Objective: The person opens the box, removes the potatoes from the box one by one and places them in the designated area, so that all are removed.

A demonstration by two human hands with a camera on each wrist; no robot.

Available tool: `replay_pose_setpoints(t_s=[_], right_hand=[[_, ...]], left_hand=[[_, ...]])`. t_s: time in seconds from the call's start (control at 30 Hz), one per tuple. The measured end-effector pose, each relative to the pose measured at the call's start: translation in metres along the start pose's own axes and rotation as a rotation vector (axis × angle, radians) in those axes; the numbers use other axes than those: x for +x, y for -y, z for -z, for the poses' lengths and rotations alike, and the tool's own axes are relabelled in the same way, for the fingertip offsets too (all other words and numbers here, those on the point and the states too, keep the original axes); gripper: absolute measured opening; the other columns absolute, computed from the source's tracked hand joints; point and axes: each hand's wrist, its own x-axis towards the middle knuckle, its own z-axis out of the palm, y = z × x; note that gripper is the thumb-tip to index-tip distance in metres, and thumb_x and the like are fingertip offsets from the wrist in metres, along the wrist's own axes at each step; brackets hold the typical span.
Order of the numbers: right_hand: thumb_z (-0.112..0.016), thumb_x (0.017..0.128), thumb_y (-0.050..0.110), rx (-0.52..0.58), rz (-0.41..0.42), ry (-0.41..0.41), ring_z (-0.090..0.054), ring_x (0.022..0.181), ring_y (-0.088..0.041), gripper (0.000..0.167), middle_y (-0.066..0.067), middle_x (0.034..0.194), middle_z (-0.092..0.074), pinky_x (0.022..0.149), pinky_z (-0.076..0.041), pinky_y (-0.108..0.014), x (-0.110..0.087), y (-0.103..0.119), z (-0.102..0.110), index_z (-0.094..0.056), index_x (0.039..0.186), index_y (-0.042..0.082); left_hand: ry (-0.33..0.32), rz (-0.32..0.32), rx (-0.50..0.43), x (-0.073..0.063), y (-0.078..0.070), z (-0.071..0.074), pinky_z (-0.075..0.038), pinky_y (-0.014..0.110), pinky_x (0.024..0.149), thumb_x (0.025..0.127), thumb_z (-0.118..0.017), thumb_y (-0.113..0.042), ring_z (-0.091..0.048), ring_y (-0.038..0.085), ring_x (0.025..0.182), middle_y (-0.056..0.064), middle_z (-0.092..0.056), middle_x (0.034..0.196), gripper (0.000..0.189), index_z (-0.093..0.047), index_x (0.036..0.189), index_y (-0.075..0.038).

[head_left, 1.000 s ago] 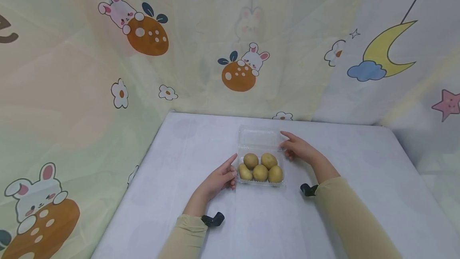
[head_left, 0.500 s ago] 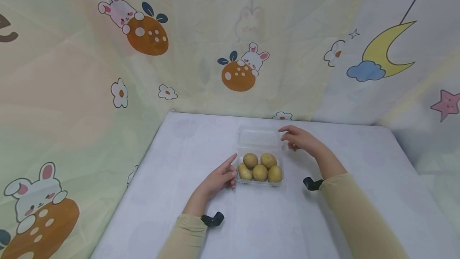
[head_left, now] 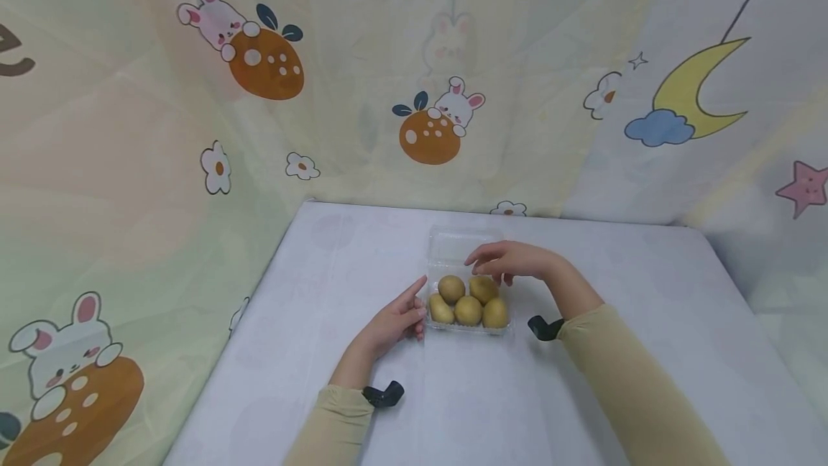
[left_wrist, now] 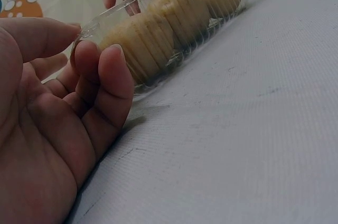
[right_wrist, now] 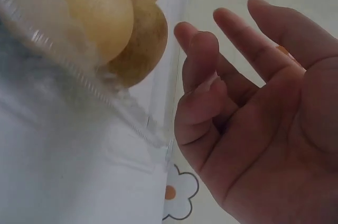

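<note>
Several yellow-brown potatoes (head_left: 468, 311) sit in the base of a clear plastic clamshell container (head_left: 468, 330), its lid (head_left: 456, 244) folded back on the far side. At the container's left edge, my left hand (head_left: 390, 323) holds the rim, thumb on top and lower fingers curled against the side wall (left_wrist: 142, 89); its index finger points along the edge. Over the hinge side and the back-right potato (head_left: 481, 289) hovers my right hand (head_left: 517, 259). Its fingers (right_wrist: 245, 39) are loosely bent with nothing between them, beside the potatoes (right_wrist: 140, 44) in the right wrist view.
A white cloth covers the table (head_left: 362, 250) under the container. Behind it hangs a printed curtain (head_left: 362, 56) with rabbits, flowers and a moon. Black wrist cameras are strapped to the left wrist (head_left: 384, 395) and right wrist (head_left: 545, 328).
My right hand first drew back slightly from beside the lid, then moved left over the back of the container. My left hand, the container and the potatoes have stayed put.
</note>
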Motion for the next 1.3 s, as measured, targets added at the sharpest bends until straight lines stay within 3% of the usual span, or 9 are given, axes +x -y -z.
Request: replay_pose_setpoints(t_s=[0.17,0.33,0.5,0.6,0.83,0.97,1.2,1.3], right_hand=[[-0.059,0.098,0.032,-0.025,-0.014,0.051,-0.061,0.078,-0.029,0.04,-0.006,0.121,-0.064,0.062,-0.049,-0.03,0.007,0.008,-0.007,-0.058,0.136,0.02],[-0.061,0.097,0.031,-0.092,-0.05,0.052,-0.059,0.067,-0.028,0.039,-0.004,0.11,-0.065,0.056,-0.047,-0.029,0.011,0.017,-0.011,-0.059,0.135,0.024],[-0.06,0.098,0.027,-0.128,-0.069,0.072,-0.046,0.054,-0.019,0.042,-0.003,0.086,-0.061,0.051,-0.042,-0.028,0.017,0.024,-0.016,-0.057,0.139,0.023],[-0.06,0.098,0.027,-0.159,-0.081,0.085,-0.041,0.051,-0.017,0.043,-0.005,0.08,-0.059,0.051,-0.04,-0.028,0.021,0.027,-0.018,-0.056,0.14,0.024],[-0.061,0.097,0.029,-0.228,-0.106,0.106,-0.042,0.053,-0.015,0.04,-0.005,0.111,-0.062,0.052,-0.04,-0.025,0.03,0.026,-0.023,-0.058,0.137,0.033],[-0.062,0.097,0.028,-0.252,-0.127,0.109,-0.043,0.055,-0.014,0.039,-0.005,0.118,-0.059,0.054,-0.042,-0.025,0.033,0.027,-0.026,-0.059,0.135,0.036],[-0.065,0.095,0.026,-0.316,-0.115,0.14,-0.037,0.047,-0.01,0.047,-0.003,0.091,-0.067,0.049,-0.038,-0.024,0.036,0.035,-0.025,-0.055,0.141,0.034],[-0.066,0.094,0.024,-0.322,-0.112,0.136,-0.037,0.047,-0.01,0.046,-0.003,0.101,-0.067,0.05,-0.038,-0.024,0.036,0.038,-0.026,-0.057,0.139,0.034]], left_hand=[[-0.003,0.007,0.005,0.0,0.0,-0.001,-0.055,0.03,0.073,0.101,-0.053,-0.017,-0.053,0.016,0.077,0.003,-0.045,0.099,0.066,-0.022,0.158,-0.034],[0.003,0.002,0.002,0.001,0.0,-0.001,-0.055,0.03,0.073,0.102,-0.053,-0.017,-0.053,0.016,0.077,0.003,-0.045,0.099,0.066,-0.022,0.158,-0.033],[0.002,0.003,0.003,0.001,-0.001,-0.002,-0.055,0.031,0.073,0.102,-0.053,-0.017,-0.053,0.016,0.077,0.003,-0.045,0.099,0.066,-0.022,0.158,-0.034],[0.001,0.005,0.002,0.001,-0.001,-0.002,-0.055,0.031,0.073,0.102,-0.052,-0.017,-0.053,0.016,0.077,0.003,-0.045,0.099,0.065,-0.023,0.157,-0.034],[0.006,-0.002,0.006,0.0,-0.003,-0.002,-0.054,0.031,0.073,0.102,-0.052,-0.017,-0.052,0.016,0.077,0.003,-0.045,0.097,0.065,-0.022,0.158,-0.033],[0.005,-0.003,0.001,0.0,-0.002,-0.002,-0.054,0.031,0.073,0.102,-0.053,-0.017,-0.052,0.016,0.077,0.003,-0.046,0.097,0.066,-0.022,0.158,-0.033],[0.002,-0.004,0.007,0.001,-0.001,-0.001,-0.055,0.031,0.073,0.102,-0.052,-0.018,-0.053,0.016,0.077,0.004,-0.046,0.098,0.065,-0.023,0.157,-0.034],[0.006,-0.009,0.007,0.002,-0.001,-0.001,-0.055,0.031,0.073,0.102,-0.052,-0.017,-0.052,0.016,0.077,0.004,-0.046,0.098,0.066,-0.022,0.158,-0.033]])
